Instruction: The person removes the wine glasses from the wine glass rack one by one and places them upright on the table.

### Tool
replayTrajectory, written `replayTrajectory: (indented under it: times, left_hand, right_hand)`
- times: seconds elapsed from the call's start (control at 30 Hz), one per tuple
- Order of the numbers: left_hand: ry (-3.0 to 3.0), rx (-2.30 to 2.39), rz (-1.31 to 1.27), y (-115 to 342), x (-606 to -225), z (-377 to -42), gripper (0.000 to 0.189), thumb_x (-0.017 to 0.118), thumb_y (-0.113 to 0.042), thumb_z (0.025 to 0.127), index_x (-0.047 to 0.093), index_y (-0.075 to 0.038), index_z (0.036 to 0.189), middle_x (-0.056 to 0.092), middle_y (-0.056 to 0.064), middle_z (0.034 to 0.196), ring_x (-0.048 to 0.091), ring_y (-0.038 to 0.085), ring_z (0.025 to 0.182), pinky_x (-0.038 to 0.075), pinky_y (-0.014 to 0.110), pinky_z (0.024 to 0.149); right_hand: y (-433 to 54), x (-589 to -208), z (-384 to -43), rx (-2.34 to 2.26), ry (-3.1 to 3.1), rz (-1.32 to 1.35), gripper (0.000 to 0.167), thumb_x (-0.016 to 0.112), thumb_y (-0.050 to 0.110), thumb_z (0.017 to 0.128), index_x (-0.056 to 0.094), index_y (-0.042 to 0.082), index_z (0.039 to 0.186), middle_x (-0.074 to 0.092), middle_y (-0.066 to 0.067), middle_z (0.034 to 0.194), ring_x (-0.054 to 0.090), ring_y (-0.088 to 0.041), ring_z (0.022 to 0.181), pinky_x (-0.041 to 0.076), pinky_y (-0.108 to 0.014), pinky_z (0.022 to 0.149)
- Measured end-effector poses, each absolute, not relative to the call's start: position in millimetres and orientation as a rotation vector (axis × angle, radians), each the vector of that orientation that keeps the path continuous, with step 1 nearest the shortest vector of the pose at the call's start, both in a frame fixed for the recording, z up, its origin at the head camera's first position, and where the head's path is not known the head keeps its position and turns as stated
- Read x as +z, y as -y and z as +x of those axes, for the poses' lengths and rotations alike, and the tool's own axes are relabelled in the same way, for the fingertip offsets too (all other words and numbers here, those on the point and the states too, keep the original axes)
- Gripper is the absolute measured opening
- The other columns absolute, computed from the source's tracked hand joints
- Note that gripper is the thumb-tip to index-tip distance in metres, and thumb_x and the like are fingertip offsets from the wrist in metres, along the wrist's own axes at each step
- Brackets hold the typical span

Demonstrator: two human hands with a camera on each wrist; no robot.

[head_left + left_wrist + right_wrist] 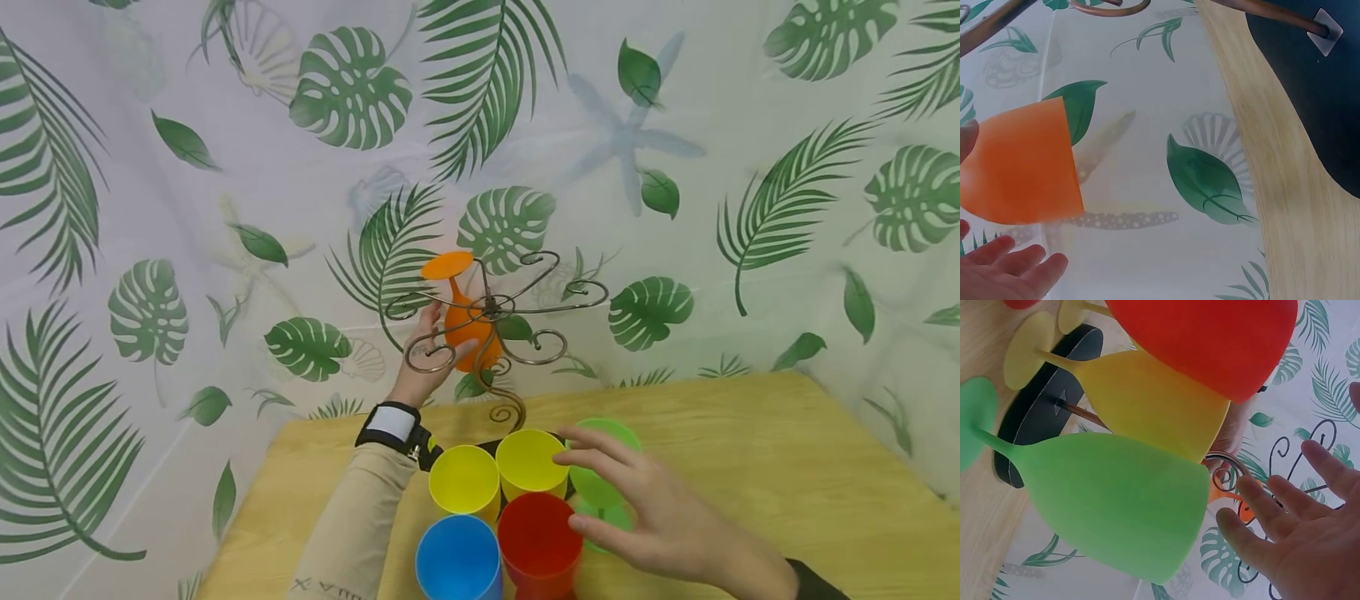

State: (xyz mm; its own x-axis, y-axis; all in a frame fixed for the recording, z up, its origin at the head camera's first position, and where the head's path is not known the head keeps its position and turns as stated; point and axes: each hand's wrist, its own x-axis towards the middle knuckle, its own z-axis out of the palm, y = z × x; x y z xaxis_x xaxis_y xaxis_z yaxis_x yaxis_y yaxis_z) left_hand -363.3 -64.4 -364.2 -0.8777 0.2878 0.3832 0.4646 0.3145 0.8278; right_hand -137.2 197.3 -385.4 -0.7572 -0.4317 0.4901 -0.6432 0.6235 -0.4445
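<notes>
An orange plastic goblet (471, 333) hangs upside down among the curled arms of a metal rack (491, 308), its round foot on top. My left hand (423, 358) is beside its bowl, thumb across the front; in the left wrist view the straight fingers (1025, 265) lie apart from the bowl. My right hand (663, 517) hovers with spread fingers over the upright goblets, holding nothing. Near it are a red goblet (542, 542), a green goblet (1116, 506) and a yellow goblet (534, 471).
A second yellow goblet (465, 483) and a blue goblet (459, 562) stand at the front left. The rack's black base (1310, 81) lies behind the cups on the wooden table (750, 442). A leaf-patterned cloth (675, 250) rises behind the table.
</notes>
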Motion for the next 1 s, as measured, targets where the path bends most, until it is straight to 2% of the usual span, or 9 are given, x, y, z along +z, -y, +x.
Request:
replayTrajectory:
  times: [0.13,0.23,0.43,0.6,0.73,0.93,1.0]
  left_hand:
    - [2.379,-1.592,-0.715,63,-366,-367,0.094,0.078,-0.018,0.092,0.017,-0.009,0.163,0.026,0.020,0.166,0.040,0.042,0.145,0.040,0.055,0.115]
    - [2.337,-1.595,-0.744,62,-366,-368,0.090,0.078,-0.014,0.091,0.022,-0.011,0.162,0.030,0.022,0.163,0.047,0.045,0.138,0.044,0.055,0.112]
    - [2.320,-1.446,-0.794,59,-369,-373,0.075,0.074,-0.013,0.094,0.034,-0.010,0.157,0.043,0.022,0.156,0.047,0.039,0.140,0.047,0.052,0.110]
    - [2.333,-1.394,-0.836,57,-375,-380,0.075,0.073,-0.015,0.095,0.033,-0.014,0.159,0.046,0.016,0.156,0.052,0.036,0.136,0.048,0.049,0.108]
    - [2.325,-1.412,-0.889,59,-372,-381,0.075,0.072,-0.017,0.096,0.032,-0.013,0.160,0.047,0.016,0.156,0.052,0.037,0.135,0.048,0.051,0.107]
    - [2.349,-1.374,-0.888,62,-361,-373,0.074,0.074,-0.013,0.094,0.036,-0.010,0.158,0.048,0.018,0.155,0.055,0.039,0.132,0.049,0.051,0.106]
    - [2.357,-1.329,-0.899,61,-360,-375,0.074,0.075,-0.013,0.094,0.037,-0.009,0.158,0.048,0.019,0.154,0.054,0.039,0.132,0.049,0.051,0.106]
  right_hand:
    - [-196,-388,-137,0.909,2.530,0.847,0.046,0.076,0.033,0.093,0.061,0.027,0.136,0.051,0.001,0.152,0.056,-0.026,0.132,0.057,-0.056,0.093]
    - [-196,-389,-137,0.935,2.547,0.831,0.045,0.075,0.034,0.093,0.061,0.028,0.136,0.051,0.000,0.153,0.055,-0.027,0.133,0.056,-0.058,0.093]
    - [-198,-391,-138,0.963,2.570,0.806,0.045,0.075,0.036,0.094,0.062,0.027,0.136,0.050,0.002,0.153,0.055,-0.029,0.133,0.054,-0.062,0.094]
    - [-200,-394,-138,0.967,2.571,0.806,0.045,0.074,0.036,0.094,0.061,0.027,0.136,0.051,-0.001,0.153,0.055,-0.030,0.133,0.054,-0.063,0.093]
    - [-201,-397,-139,0.975,2.556,0.818,0.045,0.073,0.036,0.094,0.061,0.027,0.137,0.051,-0.002,0.153,0.055,-0.031,0.133,0.054,-0.064,0.092]
    - [-200,-397,-141,0.967,2.563,0.816,0.056,0.074,0.035,0.094,0.054,0.021,0.145,0.051,-0.001,0.153,0.053,-0.026,0.135,0.054,-0.061,0.096]
    - [-201,-398,-141,0.959,2.574,0.797,0.061,0.074,0.036,0.094,0.050,0.021,0.148,0.052,0.001,0.151,0.054,-0.022,0.134,0.055,-0.057,0.097]
